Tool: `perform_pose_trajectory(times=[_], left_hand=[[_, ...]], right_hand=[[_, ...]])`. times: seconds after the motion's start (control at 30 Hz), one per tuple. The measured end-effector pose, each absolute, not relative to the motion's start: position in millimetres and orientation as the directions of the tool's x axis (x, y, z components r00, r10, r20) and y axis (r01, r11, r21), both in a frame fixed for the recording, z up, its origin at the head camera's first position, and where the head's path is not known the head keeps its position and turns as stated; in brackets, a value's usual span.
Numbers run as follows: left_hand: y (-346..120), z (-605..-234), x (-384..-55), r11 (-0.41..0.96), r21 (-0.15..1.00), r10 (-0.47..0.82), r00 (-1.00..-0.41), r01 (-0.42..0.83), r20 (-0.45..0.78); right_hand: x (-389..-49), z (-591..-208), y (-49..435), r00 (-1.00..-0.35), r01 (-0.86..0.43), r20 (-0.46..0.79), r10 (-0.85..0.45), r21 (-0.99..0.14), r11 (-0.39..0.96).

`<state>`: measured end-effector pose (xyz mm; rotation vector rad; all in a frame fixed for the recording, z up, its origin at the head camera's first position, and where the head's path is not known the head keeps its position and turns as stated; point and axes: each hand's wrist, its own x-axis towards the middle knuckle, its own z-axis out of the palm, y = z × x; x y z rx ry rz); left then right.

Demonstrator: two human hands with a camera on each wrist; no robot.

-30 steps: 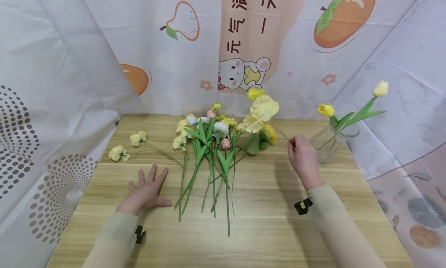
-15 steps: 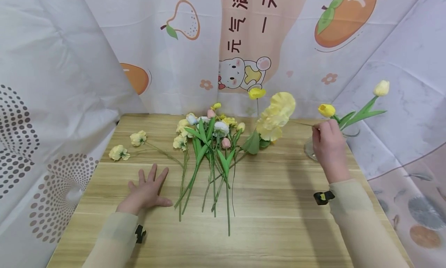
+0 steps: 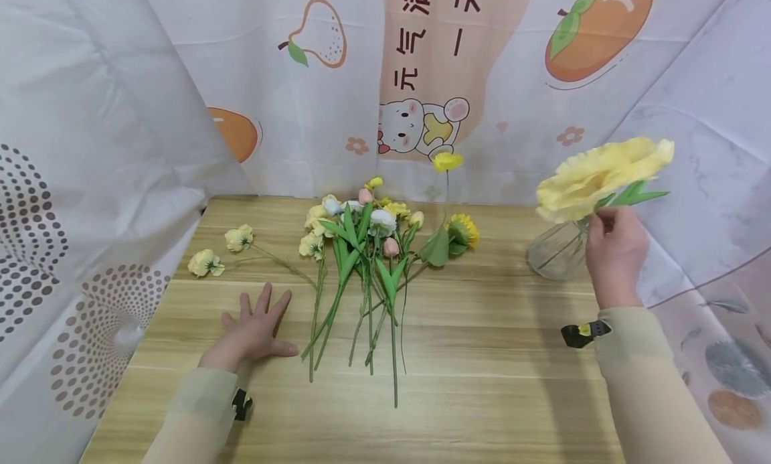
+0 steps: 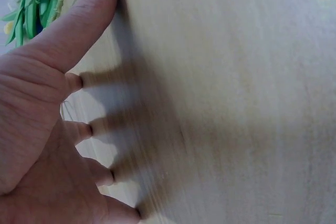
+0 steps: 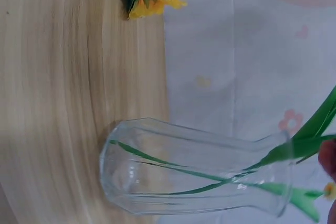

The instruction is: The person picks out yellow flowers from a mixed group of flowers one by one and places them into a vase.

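Note:
My right hand pinches the stem of a large pale yellow artificial flower, raised beside the mouth of a glass vase. The big petals cover the tulip heads in the head view, where green leaves stick out behind. In the right wrist view the clear vase holds crossing green stems, and fingertips show at the right edge, close to its rim. My left hand rests on the table with fingers spread, left of the loose stems; its thumb also touches the wood.
A pile of artificial flowers lies mid-table, with pink tulips, white blooms and green stems. A sunflower lies at its right. Two cream blooms lie far left. A printed curtain hangs behind the table.
My right hand has carried the pale yellow flower rightward from above the sunflower to the vase, uncovering the sunflower. The left hand has stayed in place.

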<state>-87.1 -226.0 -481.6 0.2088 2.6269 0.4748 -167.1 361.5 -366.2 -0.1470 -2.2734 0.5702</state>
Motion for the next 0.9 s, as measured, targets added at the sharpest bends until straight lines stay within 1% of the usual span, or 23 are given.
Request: perform_pose_trajectory(times=[0.1, 0.17, 0.27, 0.33, 0.47, 0.5, 0.6, 0.73, 0.83, 0.9], left_hand=[[-224, -478, -87, 0.924, 0.376, 0.231, -0.887, 0.071, -0.401], [-222, -477, -87, 0.918, 0.389, 0.236, -0.895, 0.078, -0.378], [-218, -476, -90, 0.907, 0.409, 0.246, -0.917, 0.103, -0.315], [-214, -477, -92, 0.900, 0.419, 0.246, -0.933, 0.119, -0.264], [-202, -475, -95, 0.903, 0.408, 0.214, -0.963, 0.131, -0.165], [-199, -474, -96, 0.906, 0.405, 0.198, -0.968, 0.122, -0.151], [-189, -470, -99, 0.909, 0.408, 0.146, -0.981, 0.083, -0.127], [-180, -471, -105, 0.904, 0.428, 0.088, -0.981, 0.005, -0.175], [-176, -473, -108, 0.900, 0.435, 0.065, -0.972, -0.040, -0.224], [-173, -476, -110, 0.896, 0.438, 0.051, -0.964, -0.071, -0.261]], right_hand=[[-170, -368, 370, -0.718, 0.063, 0.560, 0.413, -0.539, 0.840], [-172, -369, 375, -0.728, 0.148, 0.482, 0.486, -0.582, 0.799], [-176, -370, 383, -0.734, 0.227, 0.403, 0.546, -0.613, 0.757], [-177, -371, 385, -0.738, 0.233, 0.385, 0.554, -0.626, 0.745], [-178, -374, 385, -0.751, 0.195, 0.402, 0.524, -0.623, 0.758], [-178, -374, 385, -0.753, 0.187, 0.407, 0.516, -0.619, 0.762], [-177, -374, 387, -0.770, 0.215, 0.385, 0.510, -0.595, 0.774], [-174, -374, 388, -0.778, 0.252, 0.348, 0.524, -0.591, 0.766], [-172, -375, 388, -0.783, 0.255, 0.334, 0.525, -0.598, 0.760], [-171, -376, 388, -0.785, 0.238, 0.348, 0.512, -0.594, 0.769]])
